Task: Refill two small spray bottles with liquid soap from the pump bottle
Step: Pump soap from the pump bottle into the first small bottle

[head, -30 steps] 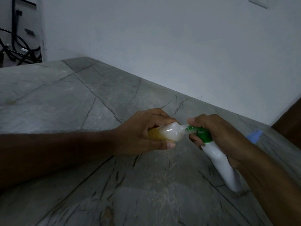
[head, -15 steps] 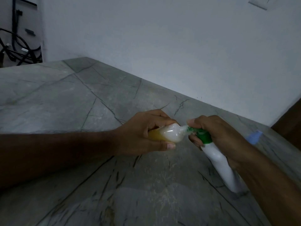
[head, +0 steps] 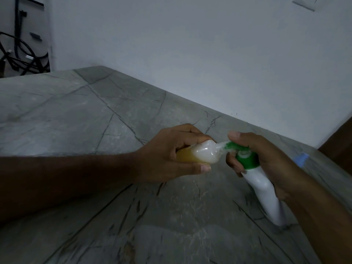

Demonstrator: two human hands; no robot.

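My left hand (head: pixel 167 151) grips a small clear spray bottle (head: pixel 202 154) held sideways, its open neck pointing right; it holds yellowish liquid with white foam near the neck. My right hand (head: pixel 266 155) is wrapped around a white pump bottle (head: pixel 261 189) with a green pump head (head: pixel 245 159). That bottle leans left with its base on the counter. My forefinger rests on top of the pump and the green nozzle sits at the small bottle's mouth. No second spray bottle is in view.
The grey veined stone counter (head: pixel 95 130) stretches left and toward me. A white wall (head: pixel 209 63) runs along its far edge. A small blue object (head: pixel 302 159) lies behind my right wrist. Black cables (head: pixel 21 54) hang at the far left.
The pump head has come up a little under my right forefinger, showing its white collar. Both hands and bottles stay in the same place.
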